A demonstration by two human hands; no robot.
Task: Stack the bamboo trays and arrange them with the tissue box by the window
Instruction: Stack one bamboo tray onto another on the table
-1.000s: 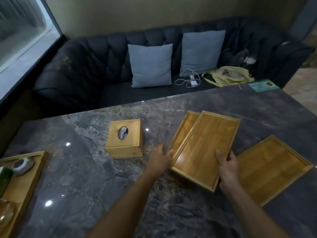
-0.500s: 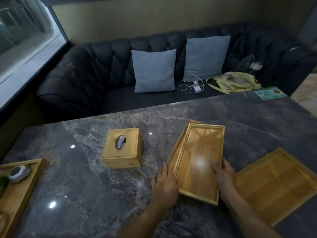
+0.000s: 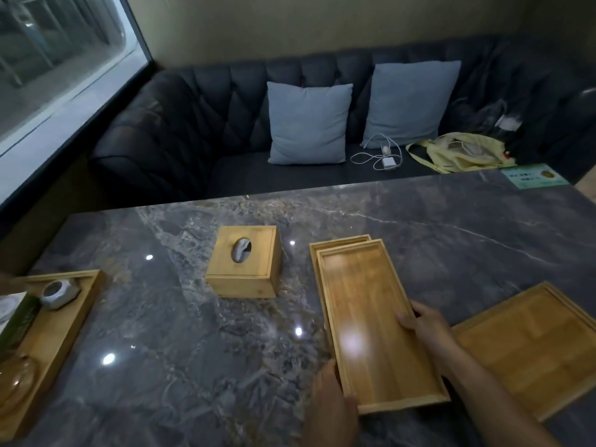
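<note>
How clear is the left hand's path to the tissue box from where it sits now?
Probably clear. The left hand rests at the near left corner of the top tray, and only bare table lies between it and the tissue box. It would first have to leave the tray.

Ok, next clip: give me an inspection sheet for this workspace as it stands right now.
Surface: dark marble table, glossy with light glare.
Job's things: top tray on a lower tray, slightly offset; third tray flat at right; tissue box upright, apart from the trays.
Clutter: side tray holding small items; green card.
Grip: left hand and right hand on the top tray's edges.
Cables: white charger cable on the sofa.
Surroundings: two cushions, yellow bag, window at left.
</note>
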